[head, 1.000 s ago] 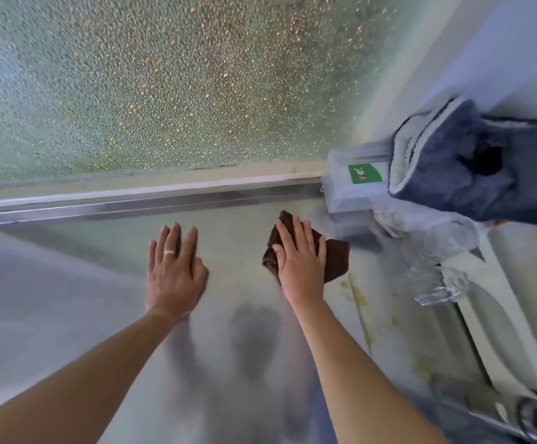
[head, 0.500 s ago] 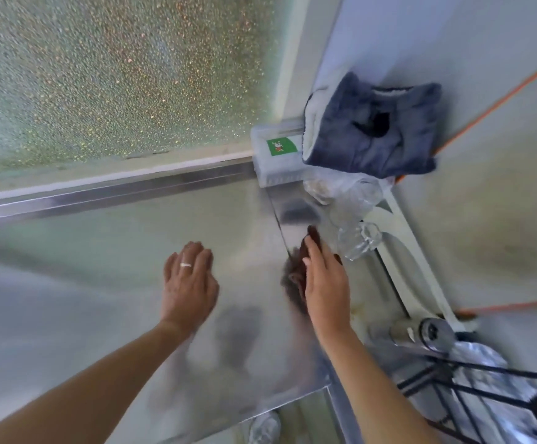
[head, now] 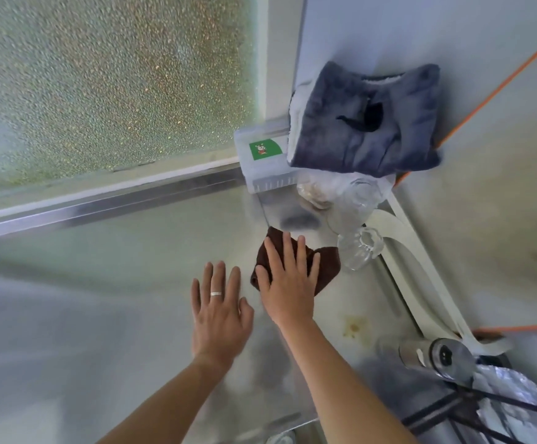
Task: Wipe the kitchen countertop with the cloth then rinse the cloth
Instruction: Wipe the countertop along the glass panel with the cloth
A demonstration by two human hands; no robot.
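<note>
A dark brown cloth (head: 326, 262) lies on the shiny steel countertop (head: 132, 251), near its right edge. My right hand (head: 288, 282) presses flat on the cloth with the fingers spread, covering its left half. My left hand (head: 220, 307), with a ring on one finger, rests flat and open on the bare steel just left of the right hand. Both forearms reach in from the bottom of the view.
A clear glass (head: 360, 251) lies right of the cloth. A white box with a green label (head: 265, 161) stands behind it, with a blue-grey towel (head: 366, 120) on top. A frosted window (head: 100, 84) backs the counter. A yellowish stain (head: 353, 326) and a steel canister (head: 437, 357) lie at right.
My right hand has slid the cloth back to the left and flattened onto it. The left hand stayed pressed on the steel. The view shifted and the head turned.
</note>
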